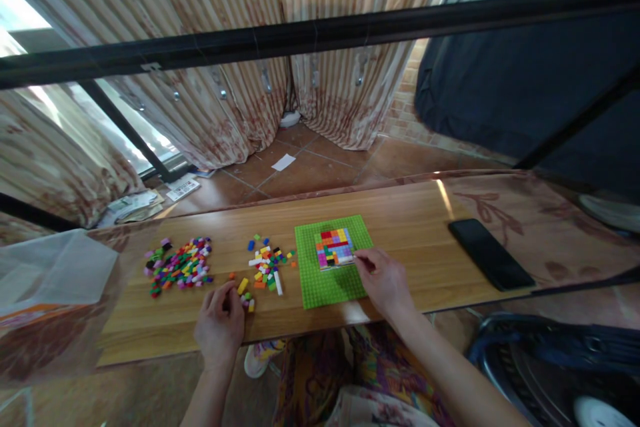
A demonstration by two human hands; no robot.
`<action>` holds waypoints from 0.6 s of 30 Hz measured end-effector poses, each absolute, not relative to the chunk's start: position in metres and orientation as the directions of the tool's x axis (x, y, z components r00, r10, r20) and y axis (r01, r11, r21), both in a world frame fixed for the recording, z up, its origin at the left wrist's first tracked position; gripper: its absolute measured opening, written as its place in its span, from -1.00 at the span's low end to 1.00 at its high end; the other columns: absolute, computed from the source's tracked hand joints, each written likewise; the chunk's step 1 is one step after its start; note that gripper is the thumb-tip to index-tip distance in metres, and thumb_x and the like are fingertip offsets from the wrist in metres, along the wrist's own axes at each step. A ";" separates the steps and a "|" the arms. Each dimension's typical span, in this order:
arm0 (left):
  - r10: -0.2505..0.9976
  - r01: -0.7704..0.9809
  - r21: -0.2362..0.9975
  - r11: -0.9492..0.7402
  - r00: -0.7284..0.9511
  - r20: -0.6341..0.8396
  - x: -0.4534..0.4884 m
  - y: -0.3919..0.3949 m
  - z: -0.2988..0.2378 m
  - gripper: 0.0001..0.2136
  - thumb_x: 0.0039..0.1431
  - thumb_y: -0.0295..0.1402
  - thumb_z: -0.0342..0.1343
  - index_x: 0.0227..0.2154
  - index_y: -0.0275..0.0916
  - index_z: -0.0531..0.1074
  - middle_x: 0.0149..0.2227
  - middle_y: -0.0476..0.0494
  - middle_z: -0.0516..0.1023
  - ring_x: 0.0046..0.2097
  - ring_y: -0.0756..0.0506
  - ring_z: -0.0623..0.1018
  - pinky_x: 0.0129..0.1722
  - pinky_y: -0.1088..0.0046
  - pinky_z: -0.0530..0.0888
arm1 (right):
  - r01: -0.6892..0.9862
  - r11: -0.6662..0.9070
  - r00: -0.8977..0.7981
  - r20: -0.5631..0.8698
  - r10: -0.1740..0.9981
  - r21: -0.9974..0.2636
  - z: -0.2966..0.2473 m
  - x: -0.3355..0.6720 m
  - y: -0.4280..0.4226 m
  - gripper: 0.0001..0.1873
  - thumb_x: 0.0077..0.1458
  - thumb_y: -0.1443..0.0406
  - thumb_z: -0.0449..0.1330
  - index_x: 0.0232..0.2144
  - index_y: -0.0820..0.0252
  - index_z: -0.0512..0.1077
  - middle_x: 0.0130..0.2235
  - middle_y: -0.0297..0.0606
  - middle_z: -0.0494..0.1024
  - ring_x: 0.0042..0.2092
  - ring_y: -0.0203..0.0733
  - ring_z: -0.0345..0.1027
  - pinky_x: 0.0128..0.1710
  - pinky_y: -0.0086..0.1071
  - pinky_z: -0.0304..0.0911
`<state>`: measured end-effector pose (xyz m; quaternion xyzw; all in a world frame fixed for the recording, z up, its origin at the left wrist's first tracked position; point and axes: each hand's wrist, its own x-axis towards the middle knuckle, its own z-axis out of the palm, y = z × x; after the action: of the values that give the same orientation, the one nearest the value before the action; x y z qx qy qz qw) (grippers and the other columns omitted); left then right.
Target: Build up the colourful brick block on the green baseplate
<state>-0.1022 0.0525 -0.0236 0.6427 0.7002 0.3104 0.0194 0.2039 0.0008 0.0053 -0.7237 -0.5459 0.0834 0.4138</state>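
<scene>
now; right hand at brick mosaic; rows lengthwise along table

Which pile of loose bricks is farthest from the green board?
The big pile, leftmost on the wooden tabletop; the smaller bunches all lie nearer the green board.

Can read no text, label, brand, number or sign with any certainty; can just make out dark print-like marks on the white packet on the floor, too small and blurred to decipher; likewise cannot read anything on the papers beside it.
</scene>
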 end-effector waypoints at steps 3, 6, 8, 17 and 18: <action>0.915 0.885 0.465 -0.014 -0.176 0.364 -0.102 0.052 -0.023 -0.78 0.22 -0.30 0.01 -0.22 -0.19 0.53 -0.22 -0.13 0.56 -0.29 -0.06 0.53 -0.37 0.48 0.34 | 0.700 -0.039 0.359 0.304 0.883 -0.713 0.008 0.205 -0.001 -0.77 0.13 0.27 0.07 -0.33 0.16 0.54 -0.30 -0.19 0.62 -0.31 -0.19 0.48 -0.29 -0.36 0.32; 0.920 0.883 0.469 -0.008 -0.177 0.350 -0.101 0.052 -0.022 -0.78 0.22 -0.30 0.00 -0.22 -0.19 0.53 -0.23 -0.14 0.55 -0.30 -0.06 0.52 -0.38 0.47 0.33 | 0.669 -0.047 0.368 0.276 0.888 -0.741 0.009 0.205 -0.002 -0.73 0.14 0.26 0.05 -0.32 0.16 0.55 -0.28 -0.17 0.63 -0.28 -0.17 0.49 -0.26 -0.33 0.33; 0.922 0.877 0.481 -0.016 -0.173 0.347 -0.101 0.051 -0.021 -0.78 0.22 -0.30 -0.01 -0.23 -0.20 0.53 -0.24 -0.14 0.55 -0.31 -0.05 0.51 -0.38 0.47 0.33 | 0.637 -0.066 0.398 0.255 0.881 -0.768 0.008 0.206 -0.001 -0.73 0.12 0.24 0.06 -0.33 0.15 0.56 -0.28 -0.17 0.63 -0.28 -0.15 0.49 -0.25 -0.31 0.34; 0.924 0.878 0.478 -0.002 -0.181 0.337 -0.100 0.051 -0.021 -0.78 0.23 -0.30 -0.01 -0.22 -0.20 0.53 -0.23 -0.14 0.55 -0.32 -0.05 0.51 -0.36 0.47 0.35 | 0.417 -0.154 0.492 0.080 0.867 -0.896 0.001 0.212 0.005 -0.74 0.01 0.15 0.15 -0.38 0.15 0.58 -0.34 -0.22 0.64 -0.30 -0.13 0.48 -0.25 -0.28 0.32; 0.924 0.877 0.480 -0.004 -0.181 0.338 -0.100 0.051 -0.021 -0.78 0.23 -0.30 -0.01 -0.22 -0.20 0.53 -0.22 -0.14 0.55 -0.31 -0.05 0.51 -0.35 0.47 0.35 | 0.397 -0.161 0.496 0.064 0.866 -0.904 0.000 0.213 0.006 -0.74 0.00 0.15 0.16 -0.39 0.15 0.58 -0.34 -0.22 0.64 -0.31 -0.12 0.48 -0.25 -0.28 0.31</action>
<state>-0.1004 0.0506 -0.0212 0.6389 0.7048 0.3060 0.0378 0.2127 0.0059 0.0004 -0.7211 -0.4377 0.2457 0.4776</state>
